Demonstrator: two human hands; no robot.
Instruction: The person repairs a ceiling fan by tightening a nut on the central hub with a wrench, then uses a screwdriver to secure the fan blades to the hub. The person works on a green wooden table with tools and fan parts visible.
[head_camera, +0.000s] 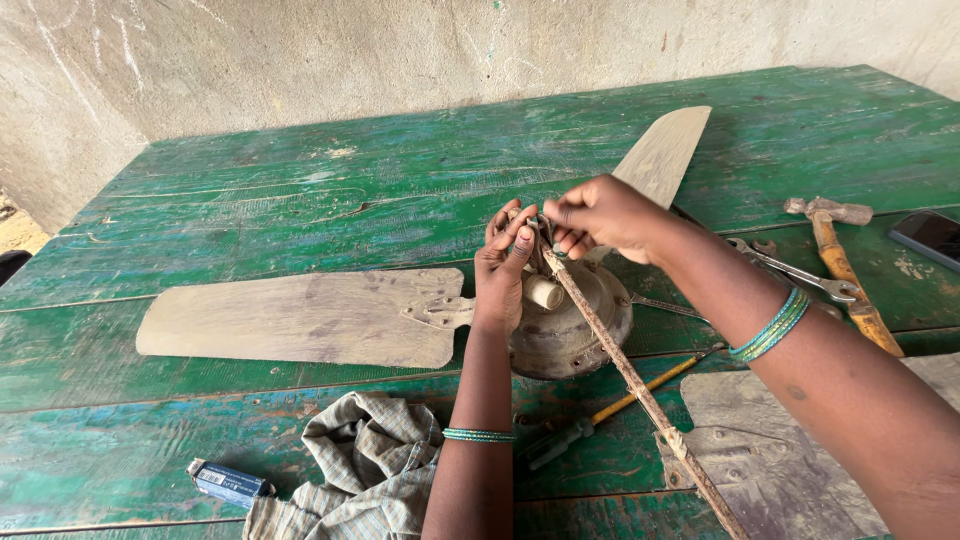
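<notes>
Head view: at lower left of frame, small blue box (228, 483) with white label, lying flat on green table (300, 170) beside checked cloth (365, 470). At centre, left hand (503, 265) and right hand (600, 213), fingertips pressed together, pinching rusty rod (640, 392) atop dusty fan motor (570, 325). Hammer (840, 265) at right.

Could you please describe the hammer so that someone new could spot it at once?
On the green wooden table, look right of the fan motor, near the far right edge. The hammer lies beside a steel spanner; its yellowish wooden handle and rusty head set it apart.
</notes>
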